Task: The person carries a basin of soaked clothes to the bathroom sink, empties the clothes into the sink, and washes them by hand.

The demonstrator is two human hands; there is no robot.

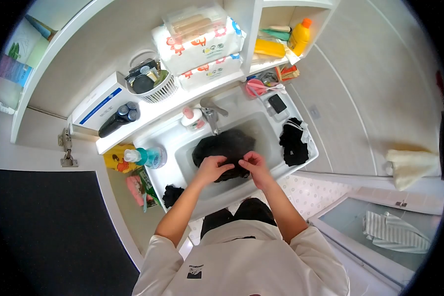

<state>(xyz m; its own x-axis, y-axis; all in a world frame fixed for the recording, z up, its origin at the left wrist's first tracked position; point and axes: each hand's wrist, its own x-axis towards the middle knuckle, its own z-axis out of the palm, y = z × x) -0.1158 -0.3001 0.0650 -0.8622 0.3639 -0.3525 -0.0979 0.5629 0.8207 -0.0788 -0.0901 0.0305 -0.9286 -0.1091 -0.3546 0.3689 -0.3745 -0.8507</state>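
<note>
Black cloth [223, 146] lies bunched in water in the white sink [182, 170], below the metal faucet [211, 118]. At its near edge, my left hand [213, 169] has its fingers bent round a part of the fabric. Just to the right, my right hand [254, 166] pinches the same cloth between thumb and fingers. A small gap separates the two hands. The fingertips are partly lost against the dark fabric.
Another black cloth [294, 142] rests on the sink's right rim, a small black one [172, 196] at the lower left. A teal spray bottle [150, 157] and a soap bottle [193, 118] stand left of the faucet. Behind, a shelf [182, 98] holds a basket [158, 88] and wipes packs [202, 49].
</note>
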